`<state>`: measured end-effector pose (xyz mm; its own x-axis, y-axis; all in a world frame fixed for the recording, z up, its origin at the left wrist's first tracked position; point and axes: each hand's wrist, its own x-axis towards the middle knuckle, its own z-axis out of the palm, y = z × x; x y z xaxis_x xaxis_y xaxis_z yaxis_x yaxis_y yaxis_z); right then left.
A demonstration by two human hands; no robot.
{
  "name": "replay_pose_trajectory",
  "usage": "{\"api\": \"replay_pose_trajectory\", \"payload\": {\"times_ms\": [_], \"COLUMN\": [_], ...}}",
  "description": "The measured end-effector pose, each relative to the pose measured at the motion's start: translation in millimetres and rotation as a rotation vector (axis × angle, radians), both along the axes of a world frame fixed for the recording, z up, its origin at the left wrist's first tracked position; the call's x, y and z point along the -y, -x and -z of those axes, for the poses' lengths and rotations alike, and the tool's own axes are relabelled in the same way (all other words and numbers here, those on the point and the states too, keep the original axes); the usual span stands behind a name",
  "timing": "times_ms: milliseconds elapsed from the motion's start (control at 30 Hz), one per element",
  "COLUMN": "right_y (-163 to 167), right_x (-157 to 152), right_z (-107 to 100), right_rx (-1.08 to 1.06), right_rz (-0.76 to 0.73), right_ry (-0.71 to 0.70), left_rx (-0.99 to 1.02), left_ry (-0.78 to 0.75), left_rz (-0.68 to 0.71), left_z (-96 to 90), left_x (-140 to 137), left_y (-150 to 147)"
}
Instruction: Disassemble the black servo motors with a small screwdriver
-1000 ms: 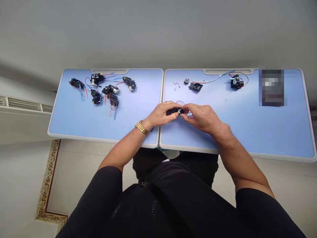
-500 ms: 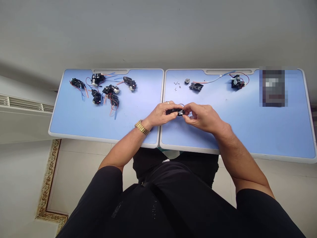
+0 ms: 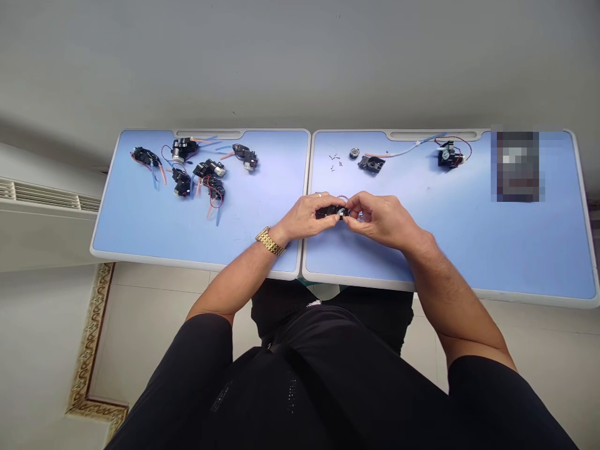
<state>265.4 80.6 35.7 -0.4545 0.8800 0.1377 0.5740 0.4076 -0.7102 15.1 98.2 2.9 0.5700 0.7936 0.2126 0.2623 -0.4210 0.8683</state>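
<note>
Between both hands is a small black motor unit [image 3: 328,212] with a pale part showing at its right end. My left hand [image 3: 307,215] grips its left side between thumb and fingers. At the right end, the thumb and fingertips of my right hand [image 3: 387,219] pinch the unit. A thin wire loops behind it, and the fingers hide much of its body. Beyond the hands lie an open black housing piece [image 3: 372,164], a round dark part [image 3: 354,153] and several tiny screws [image 3: 334,157].
Several black motor units [image 3: 185,149] with red and blue wires and tubes are spread over the left blue table [image 3: 140,234]. One more unit [image 3: 449,155] and a blurred dark object [image 3: 518,165] lie on the right table [image 3: 492,250]. A narrow gap divides the tables.
The motor unit has turned slightly in my fingers, showing more of its black body on the left. Both hands stay in nearly the same place.
</note>
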Motion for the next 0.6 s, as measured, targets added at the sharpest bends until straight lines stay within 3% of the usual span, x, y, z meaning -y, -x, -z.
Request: {"api": "replay_pose_trajectory", "payload": {"times_ms": [300,467,600], "right_y": [-3.9,-14.4,-20.6], "right_x": [0.3,-7.1,-13.3], "right_z": [-8.6,-6.7,-11.0], "right_rx": [-0.132,-0.243,-0.199], "right_rz": [-0.042,0.14,0.293], "right_ry": [0.112,0.118,0.055], "left_rx": [0.061,0.092,0.127], "left_ry": [0.102,0.164,0.207], "left_rz": [0.006,0.001,0.023], "left_z": [-5.3,-6.5,-7.5], "left_x": [-2.9,-4.9,-5.7], "left_y": [2.3,5.0,6.6]}}
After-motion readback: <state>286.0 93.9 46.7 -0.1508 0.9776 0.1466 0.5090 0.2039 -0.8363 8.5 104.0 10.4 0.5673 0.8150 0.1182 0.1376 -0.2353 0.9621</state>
